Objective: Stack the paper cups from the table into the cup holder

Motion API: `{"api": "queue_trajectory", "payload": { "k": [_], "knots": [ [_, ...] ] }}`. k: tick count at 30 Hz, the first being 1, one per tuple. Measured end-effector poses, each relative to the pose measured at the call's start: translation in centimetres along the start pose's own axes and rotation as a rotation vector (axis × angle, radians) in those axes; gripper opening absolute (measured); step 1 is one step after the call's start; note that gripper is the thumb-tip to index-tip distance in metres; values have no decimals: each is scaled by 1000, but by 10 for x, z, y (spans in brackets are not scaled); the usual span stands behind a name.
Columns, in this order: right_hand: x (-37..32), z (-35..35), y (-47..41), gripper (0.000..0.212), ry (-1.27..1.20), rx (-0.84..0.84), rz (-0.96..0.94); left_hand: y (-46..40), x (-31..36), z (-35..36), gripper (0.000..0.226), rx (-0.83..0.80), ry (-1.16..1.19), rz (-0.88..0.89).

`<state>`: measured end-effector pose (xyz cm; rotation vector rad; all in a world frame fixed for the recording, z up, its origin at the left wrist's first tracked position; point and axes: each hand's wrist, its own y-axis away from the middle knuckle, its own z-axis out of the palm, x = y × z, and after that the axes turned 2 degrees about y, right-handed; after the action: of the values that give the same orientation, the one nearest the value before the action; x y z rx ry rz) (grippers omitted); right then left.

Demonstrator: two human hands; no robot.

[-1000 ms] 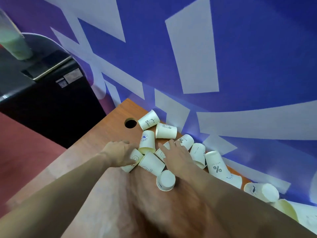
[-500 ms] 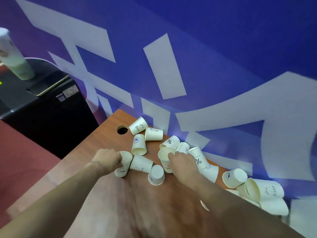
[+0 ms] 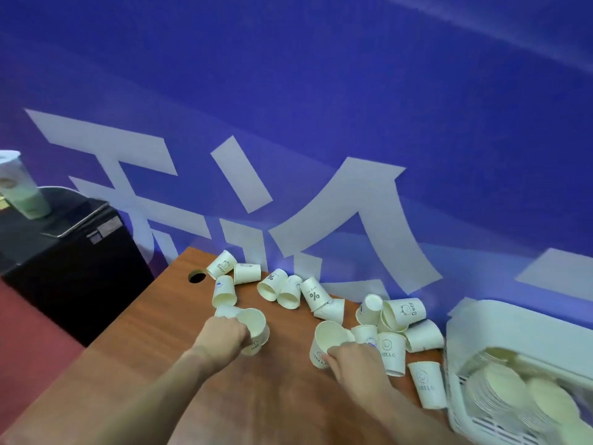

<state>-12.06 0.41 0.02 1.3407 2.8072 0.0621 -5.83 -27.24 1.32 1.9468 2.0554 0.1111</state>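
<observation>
Now, left hand: left hand (image 3: 224, 335) wraps its fingers round an upright cup (image 3: 255, 330), mouth up, near the table's left edge
Right hand: right hand (image 3: 351, 359) grips a second cup (image 3: 327, 343), tilted, mid-table
Loose cups: loose cups (image 3: 290, 290) lie tumbled along the far edge against the blue wall (image 3: 321, 123)
Holder: cup holder (image 3: 513, 377), white, at the right edge, stacks inside
Open room: bare wooden table (image 3: 134, 364) nearside, cable hole (image 3: 196, 276) far left

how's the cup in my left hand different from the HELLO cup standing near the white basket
The cup in the left hand is gripped by the left hand, mouth up; the HELLO cup stands untouched, upside down. The held cup's print is mostly hidden; HELLO faces the camera. Both are cream paper cups.
</observation>
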Motion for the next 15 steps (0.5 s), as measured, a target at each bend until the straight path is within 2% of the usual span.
{"api": "queue_trajectory", "payload": {
  "k": [5, 9, 15],
  "knots": [
    [48, -14, 64, 44, -90, 78, 126, -4, 81, -29, 21, 95, -1, 158],
    [90, -22, 113, 43, -131, 97, 225, -6, 150, -47, 34, 175, 77, 281],
    [147, -22, 185, 43, -135, 129, 342, -5, 254, -70, 32, 140, 132, 428]
  ]
}}
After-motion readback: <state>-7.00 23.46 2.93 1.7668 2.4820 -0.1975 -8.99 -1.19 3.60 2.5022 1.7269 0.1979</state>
